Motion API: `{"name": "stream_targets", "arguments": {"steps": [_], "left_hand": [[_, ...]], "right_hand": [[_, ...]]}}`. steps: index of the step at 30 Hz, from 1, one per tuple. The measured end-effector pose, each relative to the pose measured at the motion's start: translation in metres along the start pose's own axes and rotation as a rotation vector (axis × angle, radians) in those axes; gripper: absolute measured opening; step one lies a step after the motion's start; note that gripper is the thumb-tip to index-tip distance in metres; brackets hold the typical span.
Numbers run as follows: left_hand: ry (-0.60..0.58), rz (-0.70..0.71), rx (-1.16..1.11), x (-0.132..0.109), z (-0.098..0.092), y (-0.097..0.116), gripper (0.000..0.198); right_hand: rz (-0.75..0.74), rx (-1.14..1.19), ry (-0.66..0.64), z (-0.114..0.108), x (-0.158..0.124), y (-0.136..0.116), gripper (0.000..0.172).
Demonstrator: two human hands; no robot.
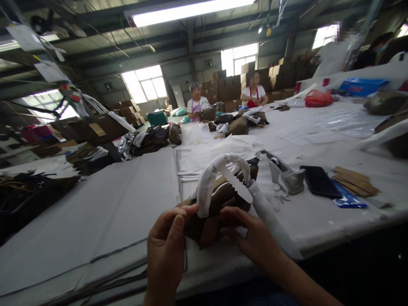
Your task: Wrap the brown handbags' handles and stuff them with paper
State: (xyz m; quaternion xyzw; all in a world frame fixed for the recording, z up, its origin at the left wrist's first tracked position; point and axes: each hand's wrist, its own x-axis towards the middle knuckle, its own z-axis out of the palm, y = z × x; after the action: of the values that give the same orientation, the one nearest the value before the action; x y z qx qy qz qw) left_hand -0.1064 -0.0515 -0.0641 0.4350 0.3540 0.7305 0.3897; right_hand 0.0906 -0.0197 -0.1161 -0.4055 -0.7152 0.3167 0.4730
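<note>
A dark brown handbag [228, 195] with a silver zip stands on the white-covered table in front of me. White wrapping covers its arched handle [205, 191], and a scalloped white strip [237, 187] hangs from the handle. My left hand [167, 244] is closed at the bag's near left side, thumb and forefinger pinched beside the handle's base. On the near right side, my right hand [250, 238] has its fingers curled against the bag; their tips are partly hidden. Between the hands a flat brown tag [209, 231] lies against the bag's front.
Right of the bag are a grey tape dispenser [287, 174], a black phone [320, 182], brown cards [355, 180] and a blue packet [349, 197]. Dark straps [121, 272] lie front left. More bags [239, 126] and several people are farther back.
</note>
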Motion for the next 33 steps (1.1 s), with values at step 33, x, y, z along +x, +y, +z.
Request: {"name": "stream_targets", "arguments": {"steps": [33], "left_hand": [[-0.196, 0.345, 0.653, -0.016, 0.002, -0.007, 0.025]], "right_hand": [[-0.408, -0.351, 0.265, 0.032, 0.020, 0.004, 0.011]]}}
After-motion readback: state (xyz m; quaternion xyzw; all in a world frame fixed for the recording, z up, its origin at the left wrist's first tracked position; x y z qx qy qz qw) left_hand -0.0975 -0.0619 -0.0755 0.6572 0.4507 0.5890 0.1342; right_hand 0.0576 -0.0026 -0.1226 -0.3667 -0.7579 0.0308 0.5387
